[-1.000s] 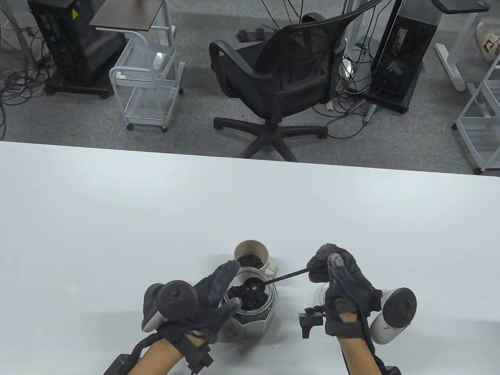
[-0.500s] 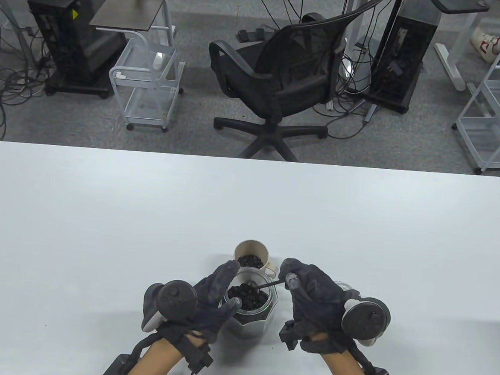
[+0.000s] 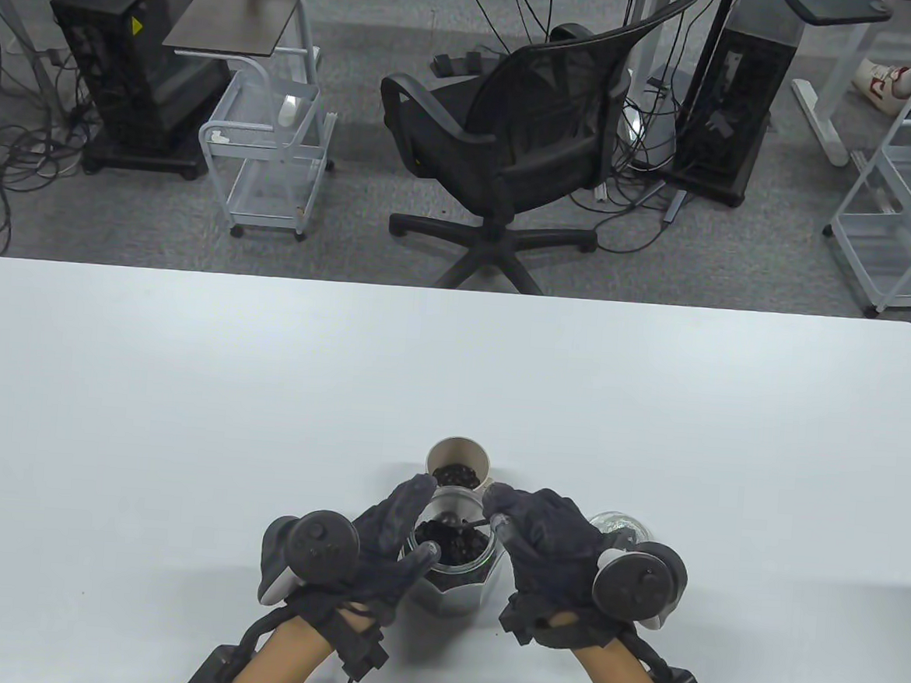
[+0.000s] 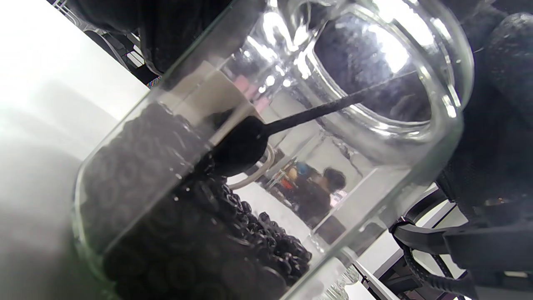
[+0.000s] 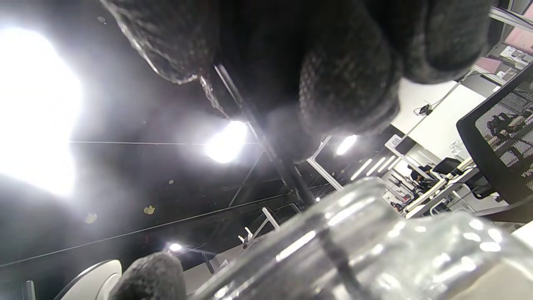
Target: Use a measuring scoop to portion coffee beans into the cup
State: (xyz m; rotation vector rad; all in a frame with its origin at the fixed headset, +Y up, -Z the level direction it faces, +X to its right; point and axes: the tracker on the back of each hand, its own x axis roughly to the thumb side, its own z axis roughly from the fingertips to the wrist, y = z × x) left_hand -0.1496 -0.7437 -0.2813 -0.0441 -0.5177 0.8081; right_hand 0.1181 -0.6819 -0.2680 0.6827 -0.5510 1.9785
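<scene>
A glass jar (image 3: 459,572) of dark coffee beans (image 3: 453,546) stands near the table's front edge, and my left hand (image 3: 391,544) grips it from the left. My right hand (image 3: 540,531) pinches the thin handle of a black measuring scoop (image 3: 465,522), whose bowl is down inside the jar's mouth. In the left wrist view the scoop (image 4: 245,139) rests on the beans (image 4: 200,233) inside the glass jar (image 4: 416,137). Just behind the jar stands a beige cup (image 3: 459,463) with some beans in it. In the right wrist view the scoop's handle (image 5: 254,125) runs down from my fingers (image 5: 345,83).
A clear glass lid (image 3: 614,526) lies on the white table (image 3: 185,416) right of the jar, partly behind my right hand. Beyond the table's far edge stand a black office chair (image 3: 517,135), white carts and computer towers.
My right hand moved left and down toward the jar, sinking the scoop's bowl into the beans. The left hand and the jar stayed where they were.
</scene>
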